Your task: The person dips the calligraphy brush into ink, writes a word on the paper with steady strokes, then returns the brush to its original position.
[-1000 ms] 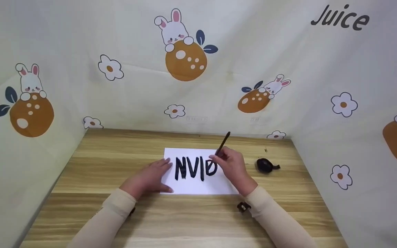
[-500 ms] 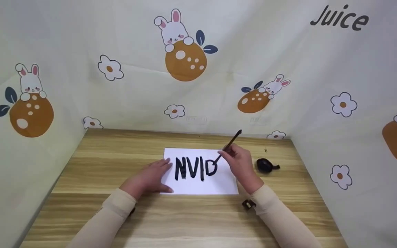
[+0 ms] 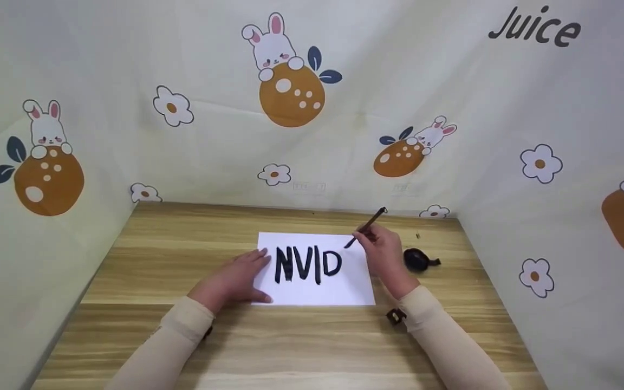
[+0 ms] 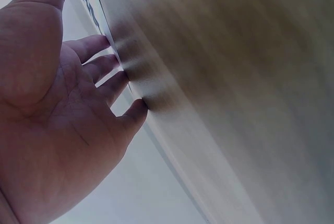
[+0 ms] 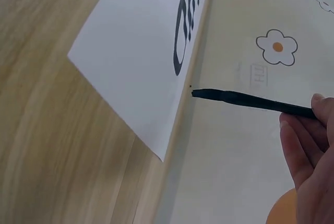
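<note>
A white sheet of paper (image 3: 301, 295) bearing the black brushed letters "NVID" (image 3: 307, 264) lies on the wooden table. My left hand (image 3: 236, 277) rests over the sheet's left edge, its fingers spread; the left wrist view shows the palm (image 4: 68, 109) and fingertips touching down. My right hand (image 3: 384, 250) pinches a slim dark paintbrush (image 3: 371, 221) between thumb and fingers, beside the sheet's upper right corner. In the right wrist view the black tip of the brush (image 5: 235, 97) looks raised off the paper, to the right of the D.
A small round black dish with a short handle (image 3: 416, 260) stands on the table just right of my right hand. A tiny dark speck (image 3: 418, 235) lies behind it. Printed fabric walls (image 3: 209, 146) enclose the table at the back and both sides.
My right hand has moved right with the paintbrush, away from the D, and the brush tip has lifted off the letter. The D's upper right curve now shows whole. My left hand stays put.
</note>
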The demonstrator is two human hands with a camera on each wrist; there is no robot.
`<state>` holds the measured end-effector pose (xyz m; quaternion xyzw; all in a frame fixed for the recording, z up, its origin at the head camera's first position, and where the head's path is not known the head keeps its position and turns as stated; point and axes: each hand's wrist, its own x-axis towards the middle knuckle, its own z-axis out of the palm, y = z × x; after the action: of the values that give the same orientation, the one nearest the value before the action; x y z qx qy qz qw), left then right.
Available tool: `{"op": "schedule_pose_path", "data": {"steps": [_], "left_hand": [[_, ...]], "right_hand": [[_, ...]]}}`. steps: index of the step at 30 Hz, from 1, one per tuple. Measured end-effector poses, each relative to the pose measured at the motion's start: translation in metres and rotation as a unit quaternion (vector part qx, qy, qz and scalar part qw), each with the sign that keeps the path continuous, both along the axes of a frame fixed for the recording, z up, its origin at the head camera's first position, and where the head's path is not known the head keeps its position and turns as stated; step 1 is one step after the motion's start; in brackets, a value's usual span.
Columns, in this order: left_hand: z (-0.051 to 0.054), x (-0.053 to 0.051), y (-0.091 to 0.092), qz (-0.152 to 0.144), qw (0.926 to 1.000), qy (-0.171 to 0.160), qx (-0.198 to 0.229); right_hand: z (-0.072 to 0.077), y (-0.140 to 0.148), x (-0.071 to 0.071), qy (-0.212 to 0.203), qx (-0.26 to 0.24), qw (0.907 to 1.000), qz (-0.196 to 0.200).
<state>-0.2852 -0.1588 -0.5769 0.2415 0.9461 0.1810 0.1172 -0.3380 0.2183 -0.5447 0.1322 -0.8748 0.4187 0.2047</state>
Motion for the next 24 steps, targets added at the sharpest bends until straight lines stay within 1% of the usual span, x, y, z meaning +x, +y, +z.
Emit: {"op": "schedule_pose_path", "data": {"steps": [3, 6, 10, 20, 24], "left_hand": [[0.000, -0.001, 0.000, -0.002, 1.0000, -0.001, 0.003], [0.000, -0.001, 0.000, -0.002, 1.0000, -0.001, 0.001], [-0.001, -0.002, 0.000, 0.000, 1.0000, -0.001, -0.005], [-0.002, -0.003, 0.000, -0.001, 1.0000, 0.000, -0.010], [-0.003, -0.004, 0.000, -0.002, 0.9999, 0.003, -0.014]], "right_hand": [[-0.002, 0.002, -0.003, -0.014, 0.002, 0.9999, 0.003], [-0.004, 0.003, -0.006, -0.015, 0.008, 0.9999, 0.004], [-0.007, 0.002, -0.008, -0.008, 0.016, 0.9998, 0.002], [-0.013, 0.001, -0.010, 0.010, 0.026, 0.9995, 0.018], [-0.014, 0.002, -0.011, 0.010, 0.021, 0.9993, 0.028]]}}
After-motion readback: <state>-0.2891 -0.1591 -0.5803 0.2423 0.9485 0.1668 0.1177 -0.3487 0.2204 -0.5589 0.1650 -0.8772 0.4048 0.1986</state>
